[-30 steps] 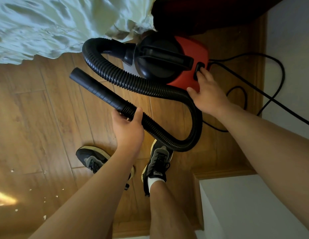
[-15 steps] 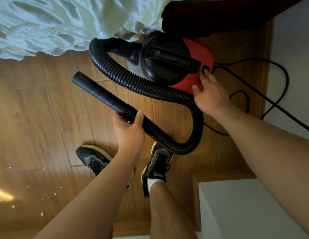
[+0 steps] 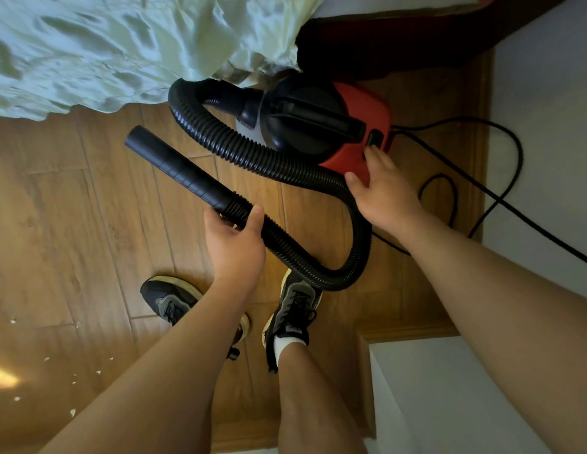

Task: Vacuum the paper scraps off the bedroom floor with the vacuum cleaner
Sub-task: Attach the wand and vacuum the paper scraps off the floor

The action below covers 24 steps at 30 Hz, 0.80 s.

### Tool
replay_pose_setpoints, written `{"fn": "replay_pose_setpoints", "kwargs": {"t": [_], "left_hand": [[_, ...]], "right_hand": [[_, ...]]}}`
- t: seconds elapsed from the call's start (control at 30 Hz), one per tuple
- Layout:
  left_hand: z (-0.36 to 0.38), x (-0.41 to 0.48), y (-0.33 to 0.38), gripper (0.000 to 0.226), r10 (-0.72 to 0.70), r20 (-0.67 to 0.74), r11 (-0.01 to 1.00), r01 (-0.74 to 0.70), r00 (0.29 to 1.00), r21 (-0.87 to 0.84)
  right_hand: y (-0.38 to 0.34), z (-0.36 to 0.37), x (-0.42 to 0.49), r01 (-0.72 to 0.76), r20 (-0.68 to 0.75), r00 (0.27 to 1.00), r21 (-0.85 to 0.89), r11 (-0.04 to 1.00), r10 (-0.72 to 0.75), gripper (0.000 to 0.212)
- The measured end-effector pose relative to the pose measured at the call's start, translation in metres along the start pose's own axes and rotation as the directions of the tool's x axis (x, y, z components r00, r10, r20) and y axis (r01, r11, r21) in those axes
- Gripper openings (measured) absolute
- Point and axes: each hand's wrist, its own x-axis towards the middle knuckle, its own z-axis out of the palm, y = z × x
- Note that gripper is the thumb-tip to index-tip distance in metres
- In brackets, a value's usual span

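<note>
A red and black vacuum cleaner stands on the wooden floor beside the bed. Its ribbed black hose loops from the body down toward my feet and back up to a smooth black nozzle tube. My left hand grips the hose where it joins the nozzle. My right hand rests with straight fingers on the red housing, fingertips just below the black switch. Several small paper scraps lie on the floor at the lower left.
A pale green bedspread hangs over the floor at upper left. A black power cord snakes along the white wall on the right. A white cabinet corner sits lower right. My two shoes stand below the hose.
My right hand has slid slightly down from the switch onto the red housing. The view has shifted a little; my left hand keeps its grip on the hose.
</note>
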Motion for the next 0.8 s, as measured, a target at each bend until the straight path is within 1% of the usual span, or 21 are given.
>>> {"fn": "replay_pose_setpoints", "kwargs": {"t": [0.23,0.43,0.53,0.67,0.8], "left_hand": [[-0.014,-0.011,0.018,0.026,-0.001,-0.012,1.000,0.001,1.000,-0.017],[-0.034,-0.016,0.038,0.028,0.013,-0.001,0.998,-0.013,1.000,-0.062],[-0.051,-0.017,0.044,0.027,0.011,0.008,0.995,-0.010,1.000,-0.096],[-0.072,-0.014,0.049,0.024,-0.007,0.011,0.991,0.008,1.000,-0.133],[-0.091,-0.012,0.050,0.025,-0.032,0.004,0.982,0.033,0.999,-0.187]], "right_hand": [[-0.017,-0.007,-0.044,0.068,-0.059,0.996,-0.006,0.998,-0.068,0.066],[-0.052,0.002,-0.089,0.134,-0.107,0.986,0.062,0.989,-0.127,0.054],[-0.076,0.006,-0.110,0.177,-0.119,0.979,0.085,0.981,-0.166,0.051],[-0.108,0.013,-0.129,0.212,-0.068,0.976,0.117,0.970,-0.205,0.053],[-0.139,0.031,-0.138,0.253,0.061,0.964,0.102,0.962,-0.260,0.059]]}}
